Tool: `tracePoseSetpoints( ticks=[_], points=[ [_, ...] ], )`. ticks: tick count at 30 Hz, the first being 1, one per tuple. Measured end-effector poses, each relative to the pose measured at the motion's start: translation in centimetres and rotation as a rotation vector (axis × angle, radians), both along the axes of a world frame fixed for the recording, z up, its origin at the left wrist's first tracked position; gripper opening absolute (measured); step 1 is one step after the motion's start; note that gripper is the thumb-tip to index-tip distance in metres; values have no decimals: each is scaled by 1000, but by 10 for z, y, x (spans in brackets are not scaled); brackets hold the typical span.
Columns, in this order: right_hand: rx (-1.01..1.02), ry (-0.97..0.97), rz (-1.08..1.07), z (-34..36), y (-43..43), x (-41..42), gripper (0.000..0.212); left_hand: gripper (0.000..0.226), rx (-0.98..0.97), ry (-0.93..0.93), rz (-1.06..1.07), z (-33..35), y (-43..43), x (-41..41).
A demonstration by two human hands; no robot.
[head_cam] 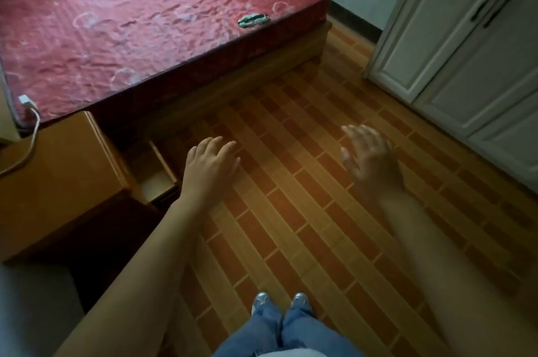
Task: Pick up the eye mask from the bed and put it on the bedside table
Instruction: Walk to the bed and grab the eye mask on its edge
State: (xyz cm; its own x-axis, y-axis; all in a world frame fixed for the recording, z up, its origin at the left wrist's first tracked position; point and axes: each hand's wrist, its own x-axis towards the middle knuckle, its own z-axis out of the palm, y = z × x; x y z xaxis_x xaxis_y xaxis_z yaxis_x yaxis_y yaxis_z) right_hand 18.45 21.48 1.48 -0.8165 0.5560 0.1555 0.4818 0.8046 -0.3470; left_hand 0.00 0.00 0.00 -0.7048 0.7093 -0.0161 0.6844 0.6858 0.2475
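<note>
A small green and white eye mask (pixel 252 19) lies on the red mattress of the bed (pixel 122 24), close to its near right edge. The wooden bedside table (pixel 61 164) stands at the left, against the bed's near corner. My left hand (pixel 211 166) hovers over the floor just right of the table, palm down, fingers apart, holding nothing. My right hand (pixel 368 161) is held out over the floor further right, fingers spread, empty. Both hands are well short of the mask.
A white charger with its cable (pixel 27 123) runs from the mattress corner across the table top. A drawer (pixel 155 170) stands open beside the table. White wardrobe doors (pixel 465 45) line the right side. Brick-pattern floor (pixel 291 211) lies between bed and wardrobe.
</note>
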Motion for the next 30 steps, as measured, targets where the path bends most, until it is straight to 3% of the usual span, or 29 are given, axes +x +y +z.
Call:
tracePoseSetpoints(
  ticks=[8, 30],
  points=[
    [47, 99, -8, 6, 24, -40, 41, 40, 178, -16, -43, 11, 47, -39],
    [-3, 72, 139, 35, 287, -253, 41, 42, 175, 4, 142, 42, 287, -227]
  ],
)
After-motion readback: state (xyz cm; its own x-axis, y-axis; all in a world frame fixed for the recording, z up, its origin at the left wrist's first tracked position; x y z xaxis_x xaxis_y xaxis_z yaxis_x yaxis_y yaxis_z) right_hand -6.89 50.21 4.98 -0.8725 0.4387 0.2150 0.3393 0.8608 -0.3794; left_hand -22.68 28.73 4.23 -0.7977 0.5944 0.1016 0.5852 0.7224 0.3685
